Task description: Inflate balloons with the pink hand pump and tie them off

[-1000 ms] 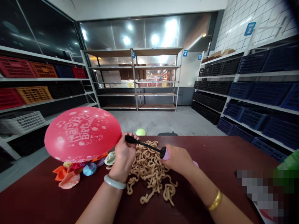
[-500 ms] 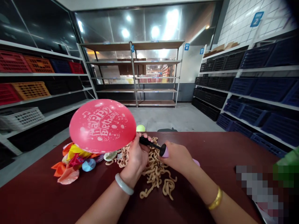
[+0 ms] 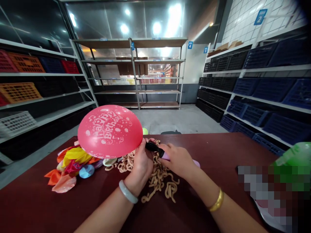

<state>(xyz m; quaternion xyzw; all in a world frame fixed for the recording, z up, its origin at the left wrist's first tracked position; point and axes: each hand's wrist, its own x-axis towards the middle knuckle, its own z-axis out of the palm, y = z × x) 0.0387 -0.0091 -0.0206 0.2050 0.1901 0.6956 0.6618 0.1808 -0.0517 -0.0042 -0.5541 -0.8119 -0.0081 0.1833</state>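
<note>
An inflated red balloon [image 3: 110, 131] with white "Happy Birthday" print hangs above the table at the left. My left hand [image 3: 143, 160] is closed around the balloon's neck at the black nozzle end of a hand pump [image 3: 152, 147]. The pump's pink-purple body lies in my right hand [image 3: 178, 160], whose fingers wrap round it near the black collar. Beneath both hands spreads a heap of tan, curly strands [image 3: 157, 178]. Left of it lie limp balloons [image 3: 77, 157] in yellow, orange, red and blue.
The dark red table [image 3: 97, 207] fills the foreground. A green-and-clear object [image 3: 295, 158] and a blurred-out item [image 3: 267, 191] are at the right. A yellow-green ball shape [image 3: 145, 131] shows past the far edge. Shelves with crates [image 3: 272, 89] stand around.
My right hand has pushed the pump body toward my left hand, so the thin rod between the black parts no longer shows. The camera view has shifted slightly to the right.
</note>
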